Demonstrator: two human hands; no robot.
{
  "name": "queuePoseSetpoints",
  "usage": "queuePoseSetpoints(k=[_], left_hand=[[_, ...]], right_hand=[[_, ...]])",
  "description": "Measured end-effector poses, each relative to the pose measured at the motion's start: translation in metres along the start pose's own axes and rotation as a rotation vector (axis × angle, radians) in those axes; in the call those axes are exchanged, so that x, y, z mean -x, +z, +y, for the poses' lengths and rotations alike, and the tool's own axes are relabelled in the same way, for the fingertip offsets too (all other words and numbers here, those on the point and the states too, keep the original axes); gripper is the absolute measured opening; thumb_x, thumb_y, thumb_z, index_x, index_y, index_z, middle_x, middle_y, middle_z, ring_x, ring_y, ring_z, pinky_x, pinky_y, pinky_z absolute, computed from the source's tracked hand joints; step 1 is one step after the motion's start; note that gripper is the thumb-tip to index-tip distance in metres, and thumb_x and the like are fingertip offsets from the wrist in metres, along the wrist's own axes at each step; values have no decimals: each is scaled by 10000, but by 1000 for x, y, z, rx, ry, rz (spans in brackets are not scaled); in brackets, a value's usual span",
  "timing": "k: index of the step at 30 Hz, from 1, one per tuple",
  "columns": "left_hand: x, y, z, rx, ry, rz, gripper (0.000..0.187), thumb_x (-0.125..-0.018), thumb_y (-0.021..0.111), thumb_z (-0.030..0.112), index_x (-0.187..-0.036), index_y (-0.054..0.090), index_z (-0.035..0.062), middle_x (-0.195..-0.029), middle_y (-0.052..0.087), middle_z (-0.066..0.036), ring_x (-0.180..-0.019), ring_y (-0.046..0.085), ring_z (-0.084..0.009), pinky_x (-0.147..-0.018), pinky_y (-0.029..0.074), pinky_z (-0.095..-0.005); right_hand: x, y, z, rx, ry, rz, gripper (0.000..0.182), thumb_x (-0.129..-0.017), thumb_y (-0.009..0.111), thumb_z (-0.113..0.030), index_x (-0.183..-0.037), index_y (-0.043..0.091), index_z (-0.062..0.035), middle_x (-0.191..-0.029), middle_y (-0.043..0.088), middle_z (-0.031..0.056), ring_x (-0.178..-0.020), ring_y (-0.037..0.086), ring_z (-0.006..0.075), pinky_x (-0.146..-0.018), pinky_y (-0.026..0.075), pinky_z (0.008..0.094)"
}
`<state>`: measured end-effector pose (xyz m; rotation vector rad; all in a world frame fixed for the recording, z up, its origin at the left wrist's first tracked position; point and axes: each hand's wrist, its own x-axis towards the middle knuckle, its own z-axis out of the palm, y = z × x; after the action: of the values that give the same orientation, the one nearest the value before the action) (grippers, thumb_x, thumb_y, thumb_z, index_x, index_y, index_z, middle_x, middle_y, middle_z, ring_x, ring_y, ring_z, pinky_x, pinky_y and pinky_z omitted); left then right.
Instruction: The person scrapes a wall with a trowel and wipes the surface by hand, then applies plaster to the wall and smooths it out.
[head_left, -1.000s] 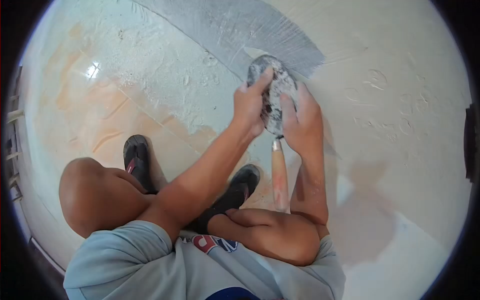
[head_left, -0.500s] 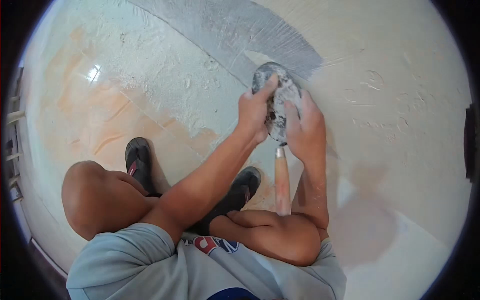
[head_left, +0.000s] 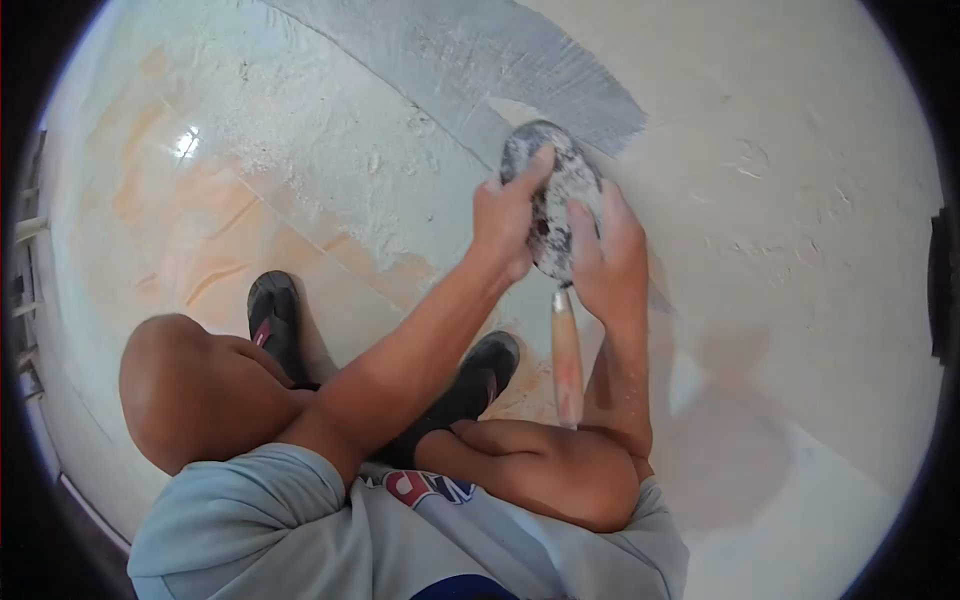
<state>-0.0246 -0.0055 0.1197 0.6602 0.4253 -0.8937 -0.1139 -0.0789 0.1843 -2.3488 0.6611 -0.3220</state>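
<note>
Both of my hands hold a trowel (head_left: 572,170) with a rounded dark blade, blotched with white powder or plaster. Its wooden handle (head_left: 566,360) has a metal collar and points back toward my lap. My left hand (head_left: 503,220) grips the blade's left edge, thumb laid across the top face. On the opposite edge my right hand (head_left: 612,245) is closed, its thumb also on the face. The other fingers are mostly hidden behind the blade. Pale dust coats the right-hand fingers.
Around me lies a pale floor (head_left: 820,330) with scratches and ridges. A grey combed patch (head_left: 520,70) lies beyond the trowel. White crumbs (head_left: 330,150) and orange stains (head_left: 215,230) cover the left side. My dark shoes (head_left: 275,310) stand close by.
The trowel has shifted only very slightly, and both hands keep their grip on it. Its handle end has swung a little to the right.
</note>
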Motion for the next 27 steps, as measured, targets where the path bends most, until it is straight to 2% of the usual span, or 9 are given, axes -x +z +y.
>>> queuePoseSetpoints(k=[6,8,14,17,19,21,22,23,27], left_hand=[[-6,-10,6,-31,-20,-45,283,-1052,697,270,-1127,708,-2,-1005,757,-88,-838,735,-190,-736,611,-350],[-7,-7,1,74,-26,-34,320,-994,778,229,-1136,674,-38,-990,754,-105,-812,741,-192,-689,612,-352],[-13,-12,-1,139,-24,-87,323,-992,780,227,-1142,671,-37,-978,748,-93,-808,738,-198,-686,611,-354],[-6,-7,3,14,-28,-17,291,-1050,703,269,-1106,707,-17,-1004,758,-97,-859,740,-196,-757,611,-366],[-3,-2,1,8,20,24,289,-1048,704,259,-1105,707,-24,-992,757,-108,-850,741,-192,-733,613,-363],[-13,-11,5,-14,-8,-23,304,-1060,682,269,-1115,702,-29,-1004,761,-118,-855,750,-199,-745,619,-359],[-16,-14,10,-13,-11,-46,311,-1064,675,276,-1117,701,-29,-1008,764,-120,-856,753,-205,-751,620,-358],[-15,-15,11,60,-29,-53,315,-1000,774,223,-1143,681,-42,-995,757,-113,-802,739,-200,-697,610,-351],[-4,-2,4,74,1,-14,299,-1002,767,209,-1149,683,-37,-986,755,-105,-801,738,-194,-687,609,-350]], right_hand=[[-2,5,-2,40,34,-3,257,-1037,578,-231,-1119,601,12,-976,686,328,-956,642,561,-802,496,589],[-4,4,-5,59,67,-18,259,-1037,577,-232,-1125,604,10,-987,688,329,-963,637,564,-799,496,585],[-11,10,-5,56,39,-30,251,-1044,574,-231,-1098,593,12,-945,677,323,-925,638,558,-779,496,582],[-6,6,-7,29,-14,16,238,-1047,569,-227,-1067,581,10,-926,673,316,-912,641,553,-768,492,585],[-3,1,-7,2,97,-43,240,-1042,596,-194,-1119,611,33,-997,681,294,-913,639,490,-835,517,464],[-8,10,-6,-5,87,-29,238,-1045,596,-197,-1099,612,34,-994,682,292,-918,647,482,-837,515,465],[-13,15,-3,27,58,-34,232,-1047,582,-209,-1088,603,18,-972,680,301,-922,643,517,-802,506,521],[-14,17,-1,57,30,-37,227,-1048,569,-221,-1078,594,3,-951,678,309,-925,640,552,-767,497,576],[-2,-1,-12,-49,68,-7,235,-1046,569,-230,-1066,581,3,-955,678,325,-941,636,558,-785,501,579]])
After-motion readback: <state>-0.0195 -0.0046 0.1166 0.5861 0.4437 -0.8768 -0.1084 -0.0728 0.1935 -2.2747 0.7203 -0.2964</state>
